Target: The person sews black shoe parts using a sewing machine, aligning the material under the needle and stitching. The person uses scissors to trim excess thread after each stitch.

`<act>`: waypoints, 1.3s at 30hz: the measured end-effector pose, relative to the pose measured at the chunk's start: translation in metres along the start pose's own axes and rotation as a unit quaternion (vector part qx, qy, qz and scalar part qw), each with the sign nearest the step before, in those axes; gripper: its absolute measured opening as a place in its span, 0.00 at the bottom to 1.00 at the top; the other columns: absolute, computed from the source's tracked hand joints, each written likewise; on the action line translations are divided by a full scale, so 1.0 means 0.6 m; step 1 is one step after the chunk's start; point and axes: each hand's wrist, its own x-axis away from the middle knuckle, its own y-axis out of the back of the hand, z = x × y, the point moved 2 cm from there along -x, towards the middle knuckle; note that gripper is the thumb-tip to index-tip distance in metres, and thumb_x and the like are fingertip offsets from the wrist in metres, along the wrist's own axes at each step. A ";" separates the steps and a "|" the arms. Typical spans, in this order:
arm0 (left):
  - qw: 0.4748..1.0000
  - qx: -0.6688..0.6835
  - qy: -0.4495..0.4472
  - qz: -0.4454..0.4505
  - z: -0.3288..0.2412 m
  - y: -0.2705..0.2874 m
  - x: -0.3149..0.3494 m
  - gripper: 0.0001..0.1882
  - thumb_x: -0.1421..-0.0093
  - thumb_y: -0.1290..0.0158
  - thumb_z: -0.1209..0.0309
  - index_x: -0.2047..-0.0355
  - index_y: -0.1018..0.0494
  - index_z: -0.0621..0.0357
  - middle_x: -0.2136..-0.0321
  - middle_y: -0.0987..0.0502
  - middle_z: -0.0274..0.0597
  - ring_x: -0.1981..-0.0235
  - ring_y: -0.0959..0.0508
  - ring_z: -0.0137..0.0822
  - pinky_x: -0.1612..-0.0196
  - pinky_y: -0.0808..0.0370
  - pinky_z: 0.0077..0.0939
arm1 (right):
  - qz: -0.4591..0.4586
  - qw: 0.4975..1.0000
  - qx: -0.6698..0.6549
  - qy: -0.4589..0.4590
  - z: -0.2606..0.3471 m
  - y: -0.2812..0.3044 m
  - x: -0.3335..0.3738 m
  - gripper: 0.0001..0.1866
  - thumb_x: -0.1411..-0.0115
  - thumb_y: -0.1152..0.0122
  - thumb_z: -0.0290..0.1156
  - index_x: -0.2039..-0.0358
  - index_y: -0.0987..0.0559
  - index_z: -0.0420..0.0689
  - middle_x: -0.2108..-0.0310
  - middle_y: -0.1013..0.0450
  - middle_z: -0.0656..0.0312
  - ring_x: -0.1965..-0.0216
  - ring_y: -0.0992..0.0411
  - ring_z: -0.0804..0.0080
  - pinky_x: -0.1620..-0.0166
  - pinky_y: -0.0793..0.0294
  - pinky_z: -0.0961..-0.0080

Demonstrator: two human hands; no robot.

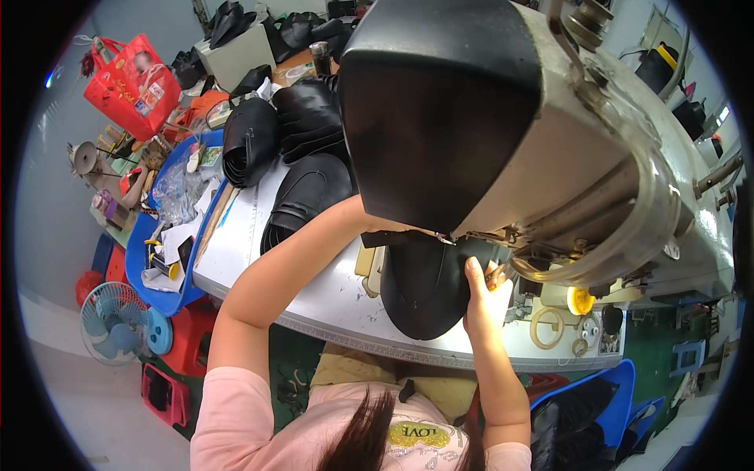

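A rounded black leather piece (424, 286), looking like a shoe upper, lies under the sewing machine head (448, 110) and hangs over the table's near edge. My right hand (487, 297) is at its right side, the thumb upright along the leather's edge. The fingers are curled around a small dark, partly metallic thing (496, 273), too small to name. My left forearm (314, 235) reaches in from the left, and the hand (389, 226) is mostly hidden behind the machine's black cover, close to the far end of the leather.
Stacks of black leather pieces (310, 192) stand on the white table (338, 314), left of the machine. A blue tray (141, 235) holds bags, papers and small tools. Farther left are a fan (114, 322) and a red bag (133, 86). A blue bin (624, 385) of black pieces sits lower right.
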 end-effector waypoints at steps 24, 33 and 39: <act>0.997 0.066 -0.001 -0.033 0.029 -0.003 -0.018 0.18 0.55 0.41 0.73 0.63 0.28 0.63 0.67 0.25 0.42 0.65 0.27 0.31 0.60 0.30 0.21 | -0.430 0.775 0.330 0.325 0.048 0.825 -0.206 0.18 0.42 0.53 0.38 0.59 0.27 0.38 0.66 0.28 0.56 0.69 0.31 0.72 0.64 0.32 0.76; 0.996 0.083 0.000 -0.019 0.023 -0.004 -0.019 0.18 0.56 0.41 0.74 0.63 0.28 0.63 0.67 0.25 0.42 0.65 0.26 0.31 0.60 0.30 0.21 | -0.413 0.720 0.449 0.329 0.357 0.894 -0.165 0.22 0.42 0.53 0.44 0.58 0.28 0.37 0.69 0.28 0.57 0.73 0.31 0.70 0.68 0.32 0.76; 0.995 0.098 0.001 -0.008 0.025 -0.008 -0.021 0.18 0.56 0.41 0.74 0.63 0.28 0.63 0.67 0.25 0.42 0.65 0.26 0.31 0.60 0.30 0.21 | -0.431 0.674 0.497 0.336 0.185 0.773 -0.127 0.16 0.42 0.55 0.35 0.59 0.28 0.37 0.64 0.28 0.51 0.64 0.29 0.61 0.59 0.33 0.70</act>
